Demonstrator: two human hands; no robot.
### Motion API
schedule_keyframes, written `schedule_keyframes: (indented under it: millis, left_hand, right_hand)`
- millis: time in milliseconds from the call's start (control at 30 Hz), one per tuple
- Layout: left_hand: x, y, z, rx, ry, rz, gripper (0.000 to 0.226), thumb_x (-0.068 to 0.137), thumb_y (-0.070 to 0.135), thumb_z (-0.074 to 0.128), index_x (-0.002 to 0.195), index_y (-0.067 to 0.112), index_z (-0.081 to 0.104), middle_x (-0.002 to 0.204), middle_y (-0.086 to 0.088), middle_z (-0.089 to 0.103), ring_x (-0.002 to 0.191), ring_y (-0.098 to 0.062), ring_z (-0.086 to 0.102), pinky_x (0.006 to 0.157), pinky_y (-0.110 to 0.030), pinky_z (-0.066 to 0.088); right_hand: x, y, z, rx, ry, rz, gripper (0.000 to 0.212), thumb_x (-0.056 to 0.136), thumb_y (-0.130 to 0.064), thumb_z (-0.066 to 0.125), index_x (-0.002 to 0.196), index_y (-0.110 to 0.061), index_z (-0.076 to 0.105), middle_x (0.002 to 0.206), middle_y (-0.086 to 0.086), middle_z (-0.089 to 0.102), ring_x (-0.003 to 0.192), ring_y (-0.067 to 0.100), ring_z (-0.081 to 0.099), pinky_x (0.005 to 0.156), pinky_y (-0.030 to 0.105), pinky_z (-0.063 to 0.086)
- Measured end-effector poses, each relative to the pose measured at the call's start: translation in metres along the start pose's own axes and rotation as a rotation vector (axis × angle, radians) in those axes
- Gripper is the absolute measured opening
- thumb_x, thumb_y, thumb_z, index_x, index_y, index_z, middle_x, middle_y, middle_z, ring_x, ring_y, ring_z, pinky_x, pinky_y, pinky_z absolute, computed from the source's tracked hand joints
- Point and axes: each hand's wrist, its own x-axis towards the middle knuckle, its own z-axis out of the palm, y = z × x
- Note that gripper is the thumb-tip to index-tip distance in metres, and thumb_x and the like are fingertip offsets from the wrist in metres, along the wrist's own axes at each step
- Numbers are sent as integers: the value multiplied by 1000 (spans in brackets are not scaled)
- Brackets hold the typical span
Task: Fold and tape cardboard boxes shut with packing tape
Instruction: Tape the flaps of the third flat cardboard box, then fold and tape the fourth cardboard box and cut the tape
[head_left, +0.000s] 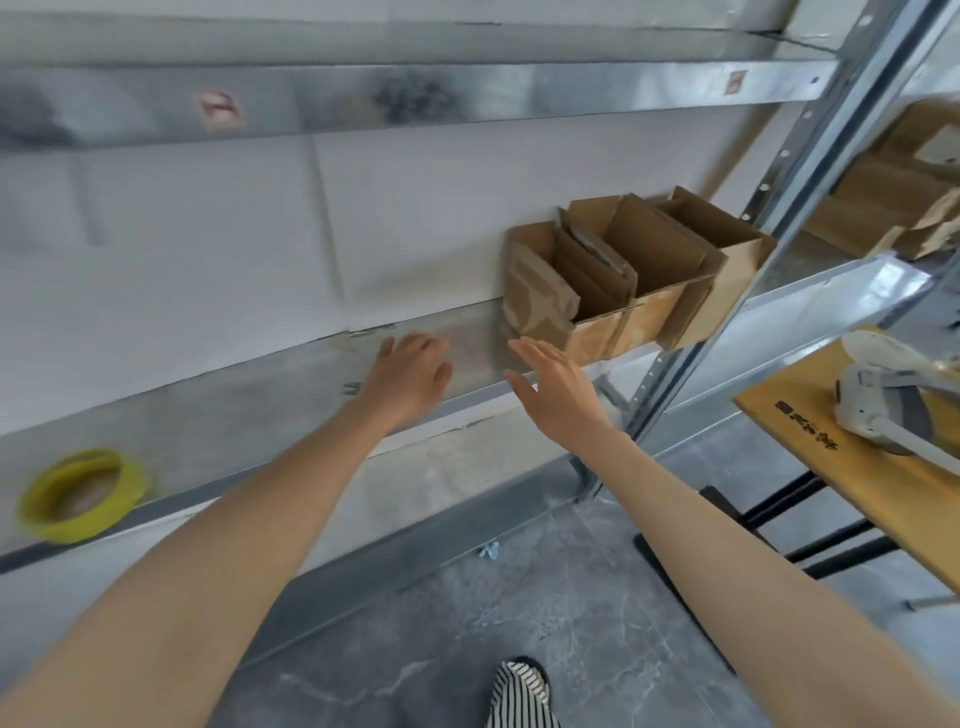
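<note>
Open cardboard boxes (628, 280) with raised flaps stand in a row at the right end of a metal shelf (234, 410). My left hand (410, 371) reaches over the bare shelf with relaxed fingers and holds nothing. My right hand (553, 387) is stretched out flat, fingertips just short of the nearest box's lower left corner, also holding nothing. A yellow roll of packing tape (83, 493) lies at the shelf's front edge, far to the left of both hands.
A steel upright (727, 260) closes the shelf bay on the right. More cardboard (893, 202) sits on the neighbouring shelf. A wooden table (852, 467) with a white device (883, 400) stands at the right. Below is grey floor and my striped shoe (519, 691).
</note>
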Motion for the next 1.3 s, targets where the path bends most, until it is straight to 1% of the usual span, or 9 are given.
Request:
schedule_keyframes:
  millis: [233,367,500,733,833,1000,1133,1233,1300]
  left_hand:
    - [-102,-95,-49,59,81,-227,44,102,32,33,139,9,42,149,-8,36,142,-21,24,115,-40,11]
    - [-162,-149,-70,103,144,-414,52,100,38,26,137,7,44,145,-11,43,138,-25,32,113,-42,16]
    - [-221,-189,-82,125,219,-627,48,99,31,35,137,4,44,139,-15,48,132,-28,40,108,-43,23]
    - [-327,-245,-96,152,204,-946,45,101,30,34,140,7,38,147,-12,39,136,-29,34,112,-44,24]
    - [-372,-264,-100,140,211,-1031,43,101,29,33,137,6,40,142,-11,42,131,-29,37,109,-44,26]
    - [-444,-316,-117,119,226,-1143,35,100,29,31,121,6,47,129,-13,49,117,-35,46,100,-44,31]
    - [-499,-387,-130,95,204,-1195,38,100,29,30,127,5,42,140,-14,40,125,-35,40,106,-47,26]
    - [-534,-442,-135,65,203,-1202,44,100,32,28,138,11,36,151,-9,30,134,-33,33,111,-48,20]
    - [-556,-477,-137,22,173,-1191,45,100,33,27,141,16,34,152,-6,29,135,-32,32,111,-48,19]
  right_hand:
    - [21,-103,44,65,-117,-173,43,100,-31,44,141,-18,43,147,2,43,135,20,36,106,30,29]
    - [40,-163,72,122,-179,-282,43,99,-33,45,140,-18,46,145,3,47,135,20,37,109,28,26]
    - [50,-219,97,215,-263,-369,44,100,-36,43,141,-21,44,145,-2,47,134,19,39,110,30,28]
    - [44,-319,152,296,-407,-542,43,98,-38,48,138,-21,47,140,0,52,126,22,48,103,30,35]
    - [32,-363,177,312,-483,-606,43,97,-37,50,137,-22,48,138,0,54,122,22,50,100,31,37]
    - [8,-443,224,314,-549,-710,43,97,-33,50,137,-17,48,139,2,53,129,21,47,104,29,33]
    - [-11,-507,268,317,-591,-707,45,97,-32,51,139,-16,47,141,2,51,129,21,46,105,28,32]
    - [-23,-554,300,286,-620,-675,47,97,-31,50,141,-16,44,143,3,49,130,21,46,105,29,33]
    - [-30,-583,317,267,-631,-649,45,97,-27,50,140,-17,45,138,6,54,123,24,51,99,31,38]
